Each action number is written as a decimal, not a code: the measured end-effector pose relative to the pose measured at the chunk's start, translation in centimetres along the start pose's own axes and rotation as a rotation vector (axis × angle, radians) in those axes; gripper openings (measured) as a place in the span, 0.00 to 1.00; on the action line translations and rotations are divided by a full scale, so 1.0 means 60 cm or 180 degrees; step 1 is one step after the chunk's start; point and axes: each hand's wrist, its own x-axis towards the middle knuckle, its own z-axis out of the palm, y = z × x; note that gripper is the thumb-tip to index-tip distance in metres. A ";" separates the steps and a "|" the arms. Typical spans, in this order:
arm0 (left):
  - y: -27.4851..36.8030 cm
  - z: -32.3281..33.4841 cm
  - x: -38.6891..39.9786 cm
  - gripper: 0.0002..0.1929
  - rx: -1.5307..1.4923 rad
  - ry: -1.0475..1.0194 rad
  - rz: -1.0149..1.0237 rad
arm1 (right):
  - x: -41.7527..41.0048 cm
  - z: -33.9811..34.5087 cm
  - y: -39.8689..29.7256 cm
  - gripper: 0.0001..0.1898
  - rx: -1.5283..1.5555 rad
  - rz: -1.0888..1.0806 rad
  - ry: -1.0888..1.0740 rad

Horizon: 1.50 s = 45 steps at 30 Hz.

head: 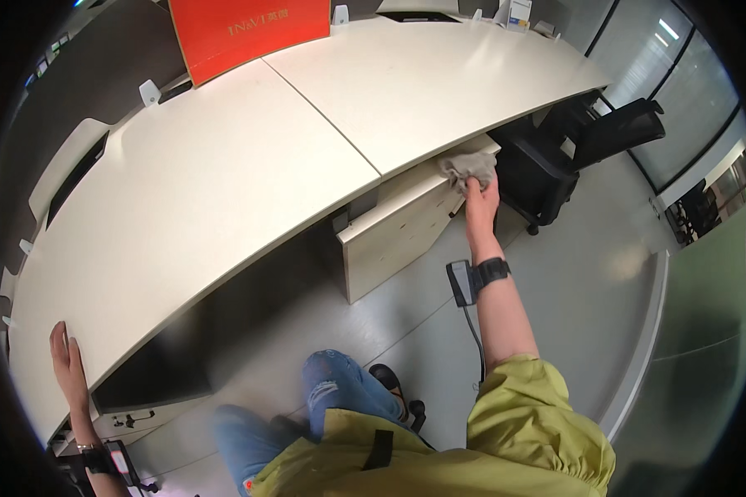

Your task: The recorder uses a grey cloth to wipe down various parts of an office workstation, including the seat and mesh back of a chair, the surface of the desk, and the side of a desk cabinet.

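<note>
My right hand point(482, 208) grips a crumpled grey cloth point(469, 169). The cloth lies against the top edge of a pale panel point(398, 239) that projects from beneath the desk; whether it belongs to a drawer or a cabinet I cannot tell. Far to the left, my left hand point(68, 363) rests on the white desktop point(224, 180) near its front edge, holding nothing, its fingers a little apart. Each wrist wears a black strap with a small device, and a cable runs from the right one.
A red box or board point(255, 34) bearing writing stands at the desk's back, before a dark partition point(112, 68). Beyond the panel is a black office chair point(547, 155). Glass walls point(646, 68) rise at the right. My knees point(326, 379) are under the camera, above the grey floor point(404, 323).
</note>
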 end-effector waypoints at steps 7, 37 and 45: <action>0.021 0.007 0.003 0.19 0.0621 0.0121 -0.0112 | -0.104 0.066 -0.024 0.31 -0.1490 -0.0686 -0.0323; 0.003 0.002 0.001 0.20 0.0013 -0.0044 -0.0041 | 0.023 -0.034 0.191 0.33 -0.2032 0.0581 -0.0180; 0.014 -0.015 -0.011 0.20 0.0323 -0.0109 -0.0122 | 0.028 0.024 0.230 0.21 -0.1893 0.1081 0.0521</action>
